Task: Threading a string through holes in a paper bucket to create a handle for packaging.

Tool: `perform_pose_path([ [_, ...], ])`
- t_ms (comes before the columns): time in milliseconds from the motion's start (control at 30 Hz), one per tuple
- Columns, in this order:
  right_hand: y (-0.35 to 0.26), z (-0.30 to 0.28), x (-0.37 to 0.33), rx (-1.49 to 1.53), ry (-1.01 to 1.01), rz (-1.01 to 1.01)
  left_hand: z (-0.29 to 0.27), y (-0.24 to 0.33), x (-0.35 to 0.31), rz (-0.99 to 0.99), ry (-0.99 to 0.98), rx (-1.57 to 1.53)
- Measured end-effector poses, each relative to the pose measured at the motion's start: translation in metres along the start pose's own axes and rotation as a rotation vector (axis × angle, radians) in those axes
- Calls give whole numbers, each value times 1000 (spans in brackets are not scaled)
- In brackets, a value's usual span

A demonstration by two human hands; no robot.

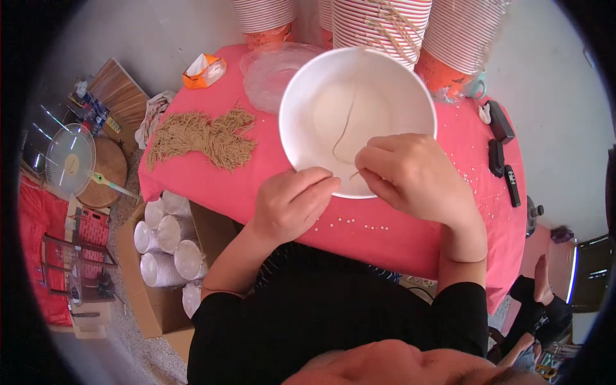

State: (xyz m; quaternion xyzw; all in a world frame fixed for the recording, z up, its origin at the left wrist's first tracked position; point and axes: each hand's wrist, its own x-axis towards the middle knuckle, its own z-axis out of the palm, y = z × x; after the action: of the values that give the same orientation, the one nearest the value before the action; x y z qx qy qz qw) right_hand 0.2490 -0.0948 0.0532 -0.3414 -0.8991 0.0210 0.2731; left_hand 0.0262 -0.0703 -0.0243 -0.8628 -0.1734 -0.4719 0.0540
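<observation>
A large white paper bucket [314, 122] is tilted toward me, its mouth facing me at the table's near middle. A thin brown cord [347, 125] runs down across its inside. My left hand [292, 202] is closed at the bucket's lower left rim, thumb and fingers pressed together there. The fingers of my right hand [414, 173] pinch the cord by the lower right rim, with a short end sticking out to the left of the fingertips. A heap of similar brown cords [202, 138] lies to the left on the pink tablecloth [359, 237].
Tall stacks of paper buckets [382, 29] stand at the back, near a clear plastic bag [273, 74] and an orange tissue pack [204, 70]. Small white beads [346, 221] lie scattered. Black cases [500, 122] sit at right. A carton [151, 314] holds stacked cups. Another person's foot [543, 279] shows lower right.
</observation>
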Motion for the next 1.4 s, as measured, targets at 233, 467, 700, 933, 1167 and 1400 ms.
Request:
perform_pose_path([
  [233,14,16,10,20,156,-30,-2,6,-2,-510,-44,-406],
  [467,18,33,18,53,338,-126,-13,12,11,-844,-119,-861],
  [700,17,35,20,43,362,-180,-20,13,25,-948,-338,-961],
  [933,20,37,19,48,345,-206,-15,9,21,-887,-345,-967],
  [1167,18,37,19,67,344,-211,-6,13,19,-867,-241,-1051],
  [1400,18,37,20,25,341,-202,-5,9,11,-896,-275,-997],
])
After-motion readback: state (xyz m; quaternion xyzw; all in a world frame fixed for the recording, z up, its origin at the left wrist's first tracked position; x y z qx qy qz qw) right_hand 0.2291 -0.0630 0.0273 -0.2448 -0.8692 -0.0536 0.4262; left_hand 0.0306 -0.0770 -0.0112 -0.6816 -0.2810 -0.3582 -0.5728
